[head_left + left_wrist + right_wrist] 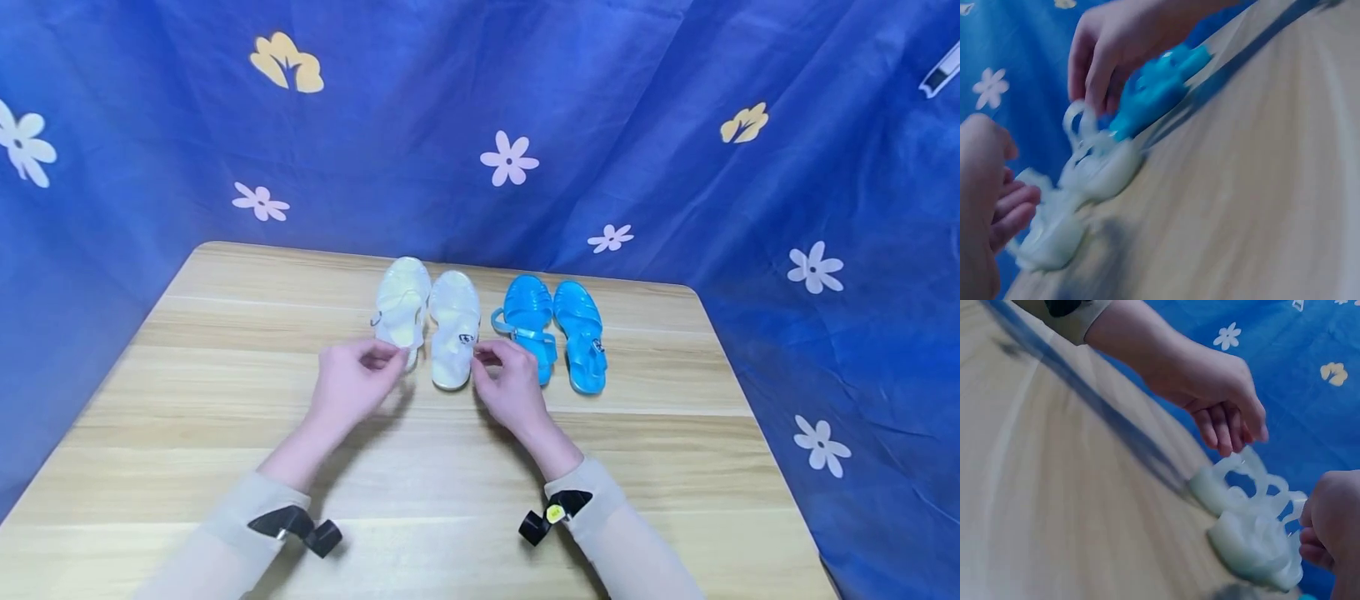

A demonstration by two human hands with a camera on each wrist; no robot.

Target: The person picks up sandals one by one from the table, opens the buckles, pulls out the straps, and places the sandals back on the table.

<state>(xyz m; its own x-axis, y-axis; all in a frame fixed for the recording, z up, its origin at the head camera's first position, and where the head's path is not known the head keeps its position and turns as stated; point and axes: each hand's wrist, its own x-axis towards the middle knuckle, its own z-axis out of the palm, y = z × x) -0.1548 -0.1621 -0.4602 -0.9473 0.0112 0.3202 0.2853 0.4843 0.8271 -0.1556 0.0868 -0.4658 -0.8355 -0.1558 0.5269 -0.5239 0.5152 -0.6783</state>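
Note:
Two whitish translucent jelly sandals, the left white sandal and the right white sandal, lie side by side on the table, toes pointing away. My left hand pinches the heel strap of the left one, thumb and forefinger together at the strap; in the right wrist view, that strap stands up under its fingertips. My right hand pinches the strap of the right one beside its buckle. A raised strap loop shows at the right fingers in the left wrist view.
Just right of the white pair lie two blue jelly sandals, the nearer one partly covered by my right hand and the outer one beside it. The wooden table backs onto a blue flowered curtain.

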